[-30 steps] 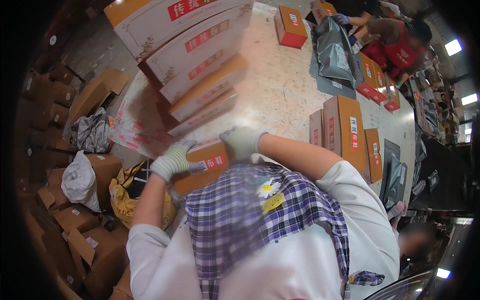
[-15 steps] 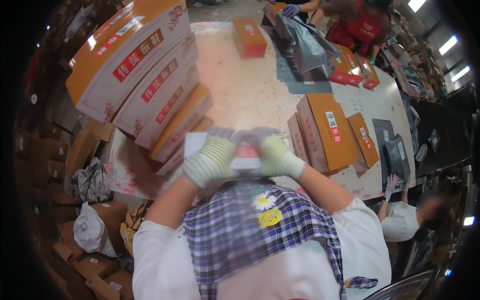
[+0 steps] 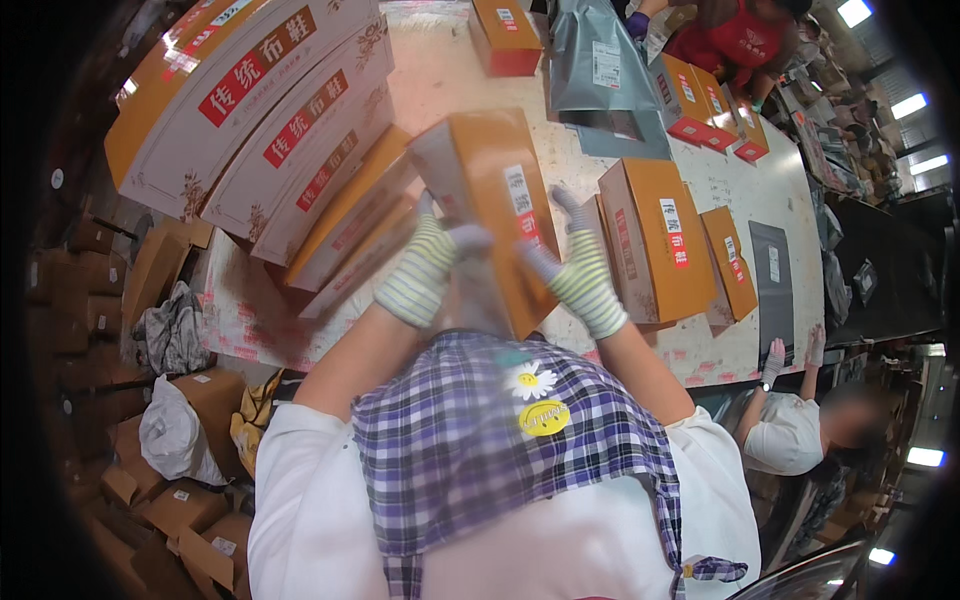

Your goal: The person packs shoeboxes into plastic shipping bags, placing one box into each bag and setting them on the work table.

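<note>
A shoebox with an orange lid and whitish sides stands tilted in front of my chest, blurred by motion. My left hand, in a striped knit glove, is at its left side, thumb across the near side. My right hand, gloved alike, presses its thumb on the orange face, fingers stretched along the right edge. The box is held between both hands; its far side is hidden. Left of it leans a row of similar shoeboxes. Close to my right hand stands another orange shoebox, with a smaller one beside it.
A grey mailing bag lies across the white table, near a far orange box. Several boxes stand by a person in a red apron. At right, another person's gloved hands touch a flat dark bag.
My hands have spread apart, and the shoebox between them has turned to show its long orange face. The far grey bag now lies flatter. The whole view has shifted slightly.
</note>
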`<state>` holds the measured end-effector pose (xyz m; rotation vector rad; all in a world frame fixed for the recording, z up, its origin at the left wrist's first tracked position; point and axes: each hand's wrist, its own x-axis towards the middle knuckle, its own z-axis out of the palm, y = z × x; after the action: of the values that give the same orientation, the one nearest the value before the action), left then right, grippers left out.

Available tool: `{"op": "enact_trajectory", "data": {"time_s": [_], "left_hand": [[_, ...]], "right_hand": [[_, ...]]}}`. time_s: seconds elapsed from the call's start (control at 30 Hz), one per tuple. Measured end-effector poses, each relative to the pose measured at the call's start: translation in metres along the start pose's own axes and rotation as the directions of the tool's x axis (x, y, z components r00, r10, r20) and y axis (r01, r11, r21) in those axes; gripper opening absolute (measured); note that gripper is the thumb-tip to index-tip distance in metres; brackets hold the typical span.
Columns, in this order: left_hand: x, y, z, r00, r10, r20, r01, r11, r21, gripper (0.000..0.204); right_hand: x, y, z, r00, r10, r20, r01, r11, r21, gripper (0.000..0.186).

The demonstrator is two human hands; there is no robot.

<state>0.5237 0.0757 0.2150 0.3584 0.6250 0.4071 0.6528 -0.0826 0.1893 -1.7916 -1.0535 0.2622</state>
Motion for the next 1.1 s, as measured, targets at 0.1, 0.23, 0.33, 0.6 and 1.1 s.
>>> {"op": "enact_trajectory", "data": {"time_s": [0.1,0.23,0.33,0.6,1.1], "left_hand": [[0.009,-0.015,-0.014,0.999,0.037,0.02,-0.033,0.985,-0.172,0.092],[0.015,-0.017,-0.024,0.998,0.044,0.039,-0.031,0.957,-0.289,0.103],[0.015,-0.016,-0.029,0.998,0.044,0.037,-0.03,0.952,-0.306,0.112],[0.021,-0.017,-0.032,0.996,0.064,-0.058,-0.061,0.996,0.059,0.112],[0.083,-0.035,-0.082,0.992,-0.032,0.12,-0.058,0.731,0.68,0.059]], "right_hand": [[-0.009,-0.011,0.039,0.994,-0.06,0.091,0.088,0.934,-0.346,0.098],[0.001,-0.007,0.033,0.978,0.06,0.198,-0.031,0.989,-0.142,0.108],[-0.003,0.007,0.033,0.969,0.043,0.243,-0.028,0.998,-0.064,0.107],[-0.005,0.007,0.05,0.993,-0.014,0.113,0.032,0.986,-0.162,0.093],[0.001,0.011,0.062,0.976,0.013,0.217,0.128,0.773,-0.621,0.074]]}}
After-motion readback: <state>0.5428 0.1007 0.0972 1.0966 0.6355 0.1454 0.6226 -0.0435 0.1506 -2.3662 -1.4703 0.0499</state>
